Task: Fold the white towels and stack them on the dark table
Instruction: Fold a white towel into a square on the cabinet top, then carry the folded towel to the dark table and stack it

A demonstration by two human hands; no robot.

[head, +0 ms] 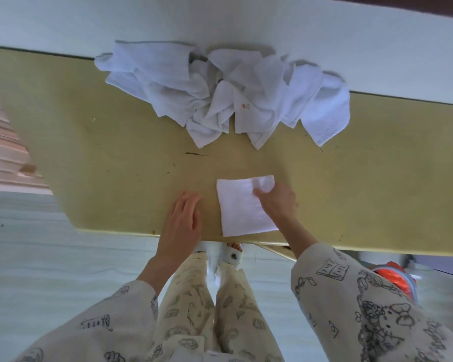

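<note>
From my head camera: a heap of crumpled white terry towels (220,92) lies at twelve o'clock against the far edge of the scuffed yellowish table (102,152), beside a pale wall (246,19). At six o'clock, near the front edge, sits a neat square folded towel (242,207). My right hand (277,202) pinches its far right corner, at three o'clock of the square. My left hand (183,218) rests flat with straight fingers on the tabletop at nine o'clock, just beside the towel. My printed cream sleeves (351,296) frame the scene.
</note>
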